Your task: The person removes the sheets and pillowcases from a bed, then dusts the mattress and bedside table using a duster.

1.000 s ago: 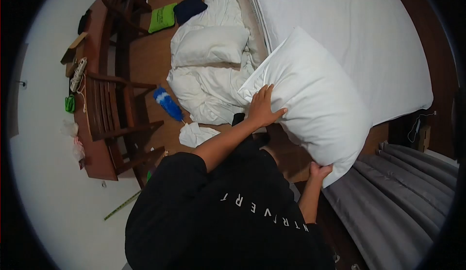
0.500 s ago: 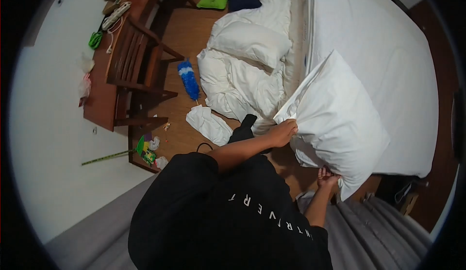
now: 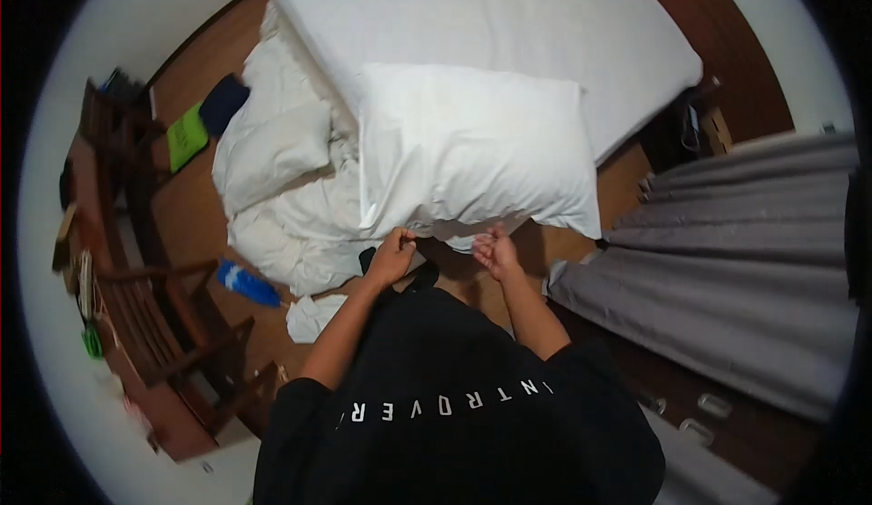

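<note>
Stretching lengthwise left to right — the pillow [image 3: 472,146].

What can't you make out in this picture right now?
All in the head view:
Right hand: blur hides whether its fingers touch the nearest white pillow.
Bed: near corner hidden behind that pillow; far end cut off by the top edge.
Green item: lettering too small and blurred to read.

My head camera looks forward and down, close above a black cloth shirt [image 3: 472,441], facing a rectangular white cloth pillow [image 3: 481,142].
</note>
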Action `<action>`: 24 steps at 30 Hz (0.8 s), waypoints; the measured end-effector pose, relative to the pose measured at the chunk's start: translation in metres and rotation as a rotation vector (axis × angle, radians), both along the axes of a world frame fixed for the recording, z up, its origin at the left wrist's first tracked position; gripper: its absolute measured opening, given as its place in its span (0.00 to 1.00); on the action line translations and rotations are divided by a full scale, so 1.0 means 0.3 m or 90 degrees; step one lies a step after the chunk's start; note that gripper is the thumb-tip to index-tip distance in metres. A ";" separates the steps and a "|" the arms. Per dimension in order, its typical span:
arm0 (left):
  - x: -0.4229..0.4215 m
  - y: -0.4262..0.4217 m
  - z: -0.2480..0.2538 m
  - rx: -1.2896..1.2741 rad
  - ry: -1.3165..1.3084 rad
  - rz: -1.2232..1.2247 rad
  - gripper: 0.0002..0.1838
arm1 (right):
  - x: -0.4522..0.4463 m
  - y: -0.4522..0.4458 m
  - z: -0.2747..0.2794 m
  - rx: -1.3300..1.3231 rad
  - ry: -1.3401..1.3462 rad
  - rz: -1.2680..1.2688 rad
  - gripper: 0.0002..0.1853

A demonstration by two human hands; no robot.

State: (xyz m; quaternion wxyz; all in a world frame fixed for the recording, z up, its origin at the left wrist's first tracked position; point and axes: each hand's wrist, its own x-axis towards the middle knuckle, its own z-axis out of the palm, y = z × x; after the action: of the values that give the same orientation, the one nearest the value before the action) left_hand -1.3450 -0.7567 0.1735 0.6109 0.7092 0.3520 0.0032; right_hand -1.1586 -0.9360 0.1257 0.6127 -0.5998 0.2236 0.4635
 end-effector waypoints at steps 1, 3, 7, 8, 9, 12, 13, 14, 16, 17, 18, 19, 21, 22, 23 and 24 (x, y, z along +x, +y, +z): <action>0.012 -0.001 0.002 -0.002 -0.024 -0.023 0.13 | -0.025 -0.002 0.002 -0.020 -0.011 0.089 0.27; 0.037 -0.012 0.003 0.001 -0.057 -0.064 0.13 | -0.071 -0.022 0.005 -0.025 0.004 0.077 0.25; 0.058 -0.008 -0.032 -0.052 -0.066 -0.093 0.13 | -0.128 -0.115 -0.019 -0.089 0.008 0.111 0.21; 0.053 0.002 -0.052 -0.091 -0.057 -0.090 0.13 | -0.133 -0.143 -0.035 -0.105 0.006 0.120 0.22; 0.040 0.012 -0.075 -0.131 -0.046 -0.083 0.13 | -0.140 -0.172 -0.048 -0.097 0.003 0.116 0.22; -0.037 0.053 -0.148 -0.161 -0.019 -0.022 0.14 | -0.167 -0.257 -0.086 -0.144 0.023 0.067 0.22; -0.069 0.068 -0.151 -0.185 0.044 0.003 0.15 | -0.174 -0.285 -0.097 -0.169 0.034 0.054 0.21; -0.106 0.083 -0.153 -0.188 0.111 0.026 0.15 | -0.182 -0.301 -0.111 -0.193 0.043 0.041 0.21; -0.193 0.101 -0.164 -0.184 0.149 0.078 0.15 | -0.207 -0.315 -0.102 -0.200 0.038 0.046 0.21; -0.233 0.110 -0.174 -0.186 0.189 0.123 0.15 | -0.217 -0.313 -0.101 -0.214 0.035 0.043 0.20; -0.260 0.112 -0.170 -0.186 0.191 0.132 0.15 | -0.219 -0.307 -0.106 -0.213 0.037 0.052 0.20; -0.300 0.111 -0.166 -0.199 0.207 0.194 0.14 | -0.226 -0.295 -0.112 -0.214 0.047 0.062 0.20; -0.388 0.107 -0.168 -0.217 0.229 0.282 0.14 | -0.241 -0.267 -0.130 -0.218 0.063 0.098 0.20; -0.428 0.105 -0.197 -0.226 0.222 0.310 0.14 | -0.240 -0.254 -0.152 -0.184 0.066 0.112 0.20; -0.475 0.104 -0.222 -0.233 0.213 0.338 0.15 | -0.245 -0.239 -0.173 -0.150 0.070 0.126 0.20; -0.539 0.107 -0.328 -0.237 0.192 0.358 0.14 | -0.244 -0.211 -0.167 -0.151 0.074 0.148 0.20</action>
State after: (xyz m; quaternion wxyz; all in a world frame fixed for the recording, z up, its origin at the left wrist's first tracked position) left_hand -1.5068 -0.7245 0.0750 0.6459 0.4538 0.6139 0.0023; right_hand -1.2319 -0.9994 0.0757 0.4659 -0.6618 0.2406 0.5358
